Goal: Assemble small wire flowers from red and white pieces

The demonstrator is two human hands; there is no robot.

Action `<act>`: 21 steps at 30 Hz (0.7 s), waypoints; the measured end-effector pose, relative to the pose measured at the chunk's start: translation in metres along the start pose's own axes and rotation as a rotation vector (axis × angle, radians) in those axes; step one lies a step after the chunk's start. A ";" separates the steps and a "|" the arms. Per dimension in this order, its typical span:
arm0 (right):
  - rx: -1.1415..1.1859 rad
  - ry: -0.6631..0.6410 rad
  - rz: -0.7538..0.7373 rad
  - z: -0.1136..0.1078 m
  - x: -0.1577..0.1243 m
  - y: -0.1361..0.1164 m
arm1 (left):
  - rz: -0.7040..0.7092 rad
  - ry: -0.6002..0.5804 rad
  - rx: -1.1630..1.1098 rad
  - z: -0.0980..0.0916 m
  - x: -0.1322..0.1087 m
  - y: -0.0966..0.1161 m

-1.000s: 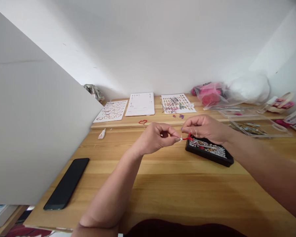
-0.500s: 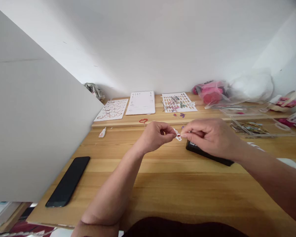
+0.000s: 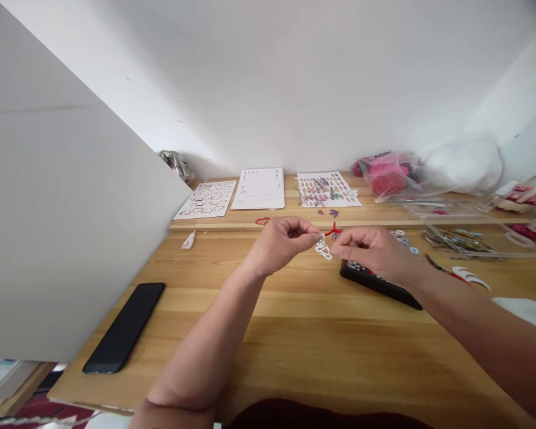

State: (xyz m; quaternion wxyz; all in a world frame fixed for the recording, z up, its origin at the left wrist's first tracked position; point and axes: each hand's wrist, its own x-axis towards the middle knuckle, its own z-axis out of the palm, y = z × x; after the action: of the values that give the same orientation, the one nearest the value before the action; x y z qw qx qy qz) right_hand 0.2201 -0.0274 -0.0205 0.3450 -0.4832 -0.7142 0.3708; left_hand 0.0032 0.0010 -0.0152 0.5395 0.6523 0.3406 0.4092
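Observation:
My left hand [image 3: 290,243] pinches a white looped cut-out piece [image 3: 323,249] between thumb and fingertips, above the table. Just beyond those fingertips shows a small red branched piece [image 3: 334,229]; whether it is joined to the white one I cannot tell. Close by on the right, my right hand [image 3: 366,250] has thumb and forefinger pressed together, and anything in that pinch is too small to make out. Under the right hand lies a black tray [image 3: 379,290] of small bits. Purple petal-shaped pieces [image 3: 334,213] rest behind the hands.
A phone [image 3: 124,328] and a small glue bottle [image 3: 188,240] lie at the left. Along the back are patterned sheets [image 3: 205,199], a paper stack [image 3: 258,189] and a red outline shape [image 3: 262,221]. Pliers [image 3: 446,269], white crescents [image 3: 471,277] and a clear box [image 3: 513,253] stand right.
My hands have drawn slightly apart, the right one shifting lower. The red piece now shows above the fingertips, and the white piece hangs more in view. The camera view has shifted slightly.

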 end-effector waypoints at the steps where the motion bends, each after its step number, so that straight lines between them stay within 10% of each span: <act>1: -0.048 0.026 -0.010 0.004 -0.006 -0.001 | 0.002 0.036 0.037 0.000 0.001 -0.002; 10: -0.412 0.126 -0.305 -0.004 -0.014 -0.035 | 0.063 -0.154 0.328 0.005 -0.006 0.000; 15: -0.178 -0.038 -0.103 -0.021 0.010 -0.026 | 0.039 -0.303 0.156 0.002 -0.009 0.007; 21: 0.191 -0.023 0.140 -0.009 0.007 0.001 | 0.014 -0.169 -0.025 -0.001 -0.003 0.004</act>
State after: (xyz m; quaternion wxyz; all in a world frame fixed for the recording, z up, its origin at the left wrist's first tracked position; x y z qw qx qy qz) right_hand 0.2261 -0.0184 -0.0159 0.3544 -0.4926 -0.6440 0.4658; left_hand 0.0009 -0.0016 -0.0111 0.5715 0.6803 0.2840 0.3605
